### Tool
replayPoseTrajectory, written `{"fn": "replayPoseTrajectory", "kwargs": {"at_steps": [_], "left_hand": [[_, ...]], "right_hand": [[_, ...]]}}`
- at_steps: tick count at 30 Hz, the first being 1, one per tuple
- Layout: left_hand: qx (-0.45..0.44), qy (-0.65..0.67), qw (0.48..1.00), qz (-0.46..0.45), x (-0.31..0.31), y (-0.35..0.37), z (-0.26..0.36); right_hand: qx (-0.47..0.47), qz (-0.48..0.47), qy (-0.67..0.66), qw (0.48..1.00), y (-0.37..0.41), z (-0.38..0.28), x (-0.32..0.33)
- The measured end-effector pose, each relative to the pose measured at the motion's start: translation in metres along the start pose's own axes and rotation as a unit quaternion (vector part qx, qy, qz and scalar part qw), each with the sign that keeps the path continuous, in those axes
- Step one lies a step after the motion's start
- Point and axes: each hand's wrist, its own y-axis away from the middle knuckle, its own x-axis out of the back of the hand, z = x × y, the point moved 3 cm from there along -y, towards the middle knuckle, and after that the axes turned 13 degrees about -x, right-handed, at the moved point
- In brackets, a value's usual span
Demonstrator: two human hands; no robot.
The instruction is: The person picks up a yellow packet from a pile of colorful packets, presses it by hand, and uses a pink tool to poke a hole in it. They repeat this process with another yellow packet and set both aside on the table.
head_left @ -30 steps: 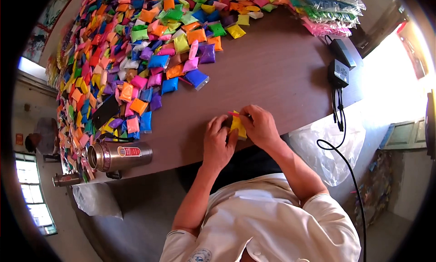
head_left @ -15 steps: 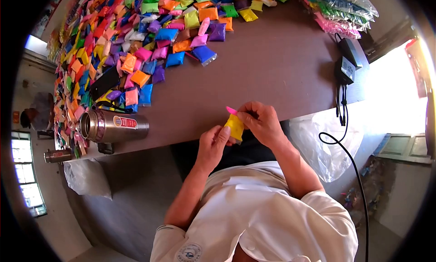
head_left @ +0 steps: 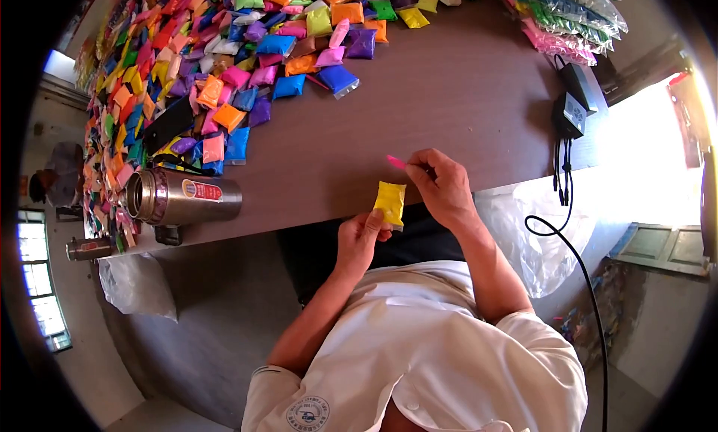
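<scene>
I see that the right hand point(head_left: 443, 189) no longer touches the yellow packet point(head_left: 390, 200), its fingers pinching a small pink piece point(head_left: 396, 162); the left hand point(head_left: 357, 243) alone grips this packet, near the counter's edge point(head_left: 299, 207).

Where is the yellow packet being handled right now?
In the head view, the yellow packet is near the centre by the near edge of the table, its lower end in the left hand, with the right hand to its right.
</scene>
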Motion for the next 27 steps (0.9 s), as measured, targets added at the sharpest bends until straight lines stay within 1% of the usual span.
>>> {"fn": "replayPoseTrajectory", "kwargs": {"at_steps": [2, 3, 5, 6, 8, 12, 16, 18, 22, 24, 25, 27], "left_hand": [[-0.006, -0.005, 1.000, 0.009, -0.002, 0.000, -0.002], [-0.013, -0.011, 1.000, 0.017, -0.003, 0.000, -0.003], [-0.021, -0.006, 0.999, 0.025, -0.006, -0.001, -0.006], [-0.029, -0.003, 0.999, 0.033, -0.006, -0.001, -0.007], [-0.030, -0.007, 0.999, 0.037, -0.008, -0.001, -0.008], [-0.039, -0.036, 0.998, 0.042, -0.010, -0.001, -0.008], [-0.054, -0.016, 0.998, 0.035, -0.012, -0.002, -0.007], [-0.039, -0.020, 0.998, 0.033, -0.012, -0.001, -0.008], [-0.053, -0.035, 0.998, 0.027, -0.015, -0.003, -0.006], [-0.069, -0.072, 0.995, 0.024, -0.018, -0.003, -0.001], [-0.069, -0.072, 0.995, 0.024, -0.019, -0.004, 0.001], [-0.084, -0.095, 0.992, 0.023, -0.020, -0.005, 0.004]], "right_hand": [[-0.026, -0.049, 0.026, 0.998, 0.003, -0.002, 0.004], [-0.026, -0.050, 0.027, 0.998, 0.007, 0.001, 0.003], [0.053, -0.035, 0.079, 0.995, 0.020, 0.005, -0.001], [0.054, -0.036, 0.080, 0.995, 0.026, 0.005, -0.002], [0.090, -0.029, 0.107, 0.990, 0.039, 0.003, -0.005], [0.092, -0.031, 0.181, 0.979, 0.043, 0.008, -0.006], [0.093, -0.024, 0.191, 0.977, 0.033, 0.007, -0.007], [0.073, -0.026, 0.191, 0.979, 0.030, 0.007, -0.007], [0.074, -0.008, 0.186, 0.980, 0.023, 0.009, -0.005], [0.022, -0.019, 0.181, 0.983, 0.018, 0.011, -0.002], [0.023, -0.018, 0.181, 0.983, 0.015, 0.012, -0.002], [0.037, 0.026, 0.220, 0.974, 0.011, 0.015, 0.001]]}}
